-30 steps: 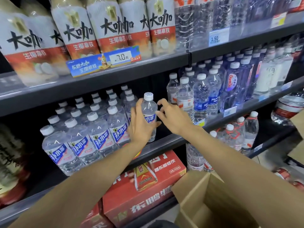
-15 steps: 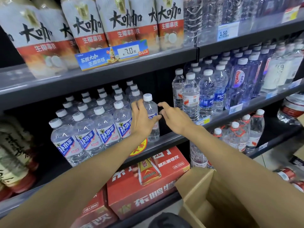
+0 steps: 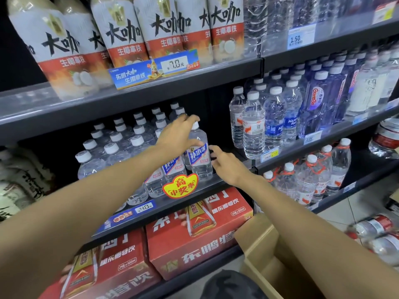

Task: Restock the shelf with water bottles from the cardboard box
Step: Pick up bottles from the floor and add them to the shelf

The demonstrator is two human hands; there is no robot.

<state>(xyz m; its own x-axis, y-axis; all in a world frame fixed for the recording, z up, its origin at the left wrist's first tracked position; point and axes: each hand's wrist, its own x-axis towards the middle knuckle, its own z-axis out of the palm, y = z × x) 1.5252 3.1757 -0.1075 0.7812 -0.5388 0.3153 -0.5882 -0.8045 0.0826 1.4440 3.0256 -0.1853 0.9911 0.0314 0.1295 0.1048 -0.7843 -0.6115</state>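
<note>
Both hands reach to the dark metal shelf (image 3: 216, 182). Left hand (image 3: 179, 137) grips one clear plastic water bottle with blue label (image 3: 199, 156) at its neck — upright at the shelf's front edge. Right hand (image 3: 226, 165) is spread empty, just beside the bottle's base — brown cardboard box (image 3: 259, 251) lies below its forearm.

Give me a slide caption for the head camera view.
Left hand grips a water bottle on the shelf; right hand open beside it.

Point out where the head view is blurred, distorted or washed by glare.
Head view: wide-angle bending bows the dark metal shelf edges; motion blur smears the loose clear bottles on the floor at lower right and the pale labelled bottles at far left; glare whitens the clear plastic shelf guard at top right.
</note>
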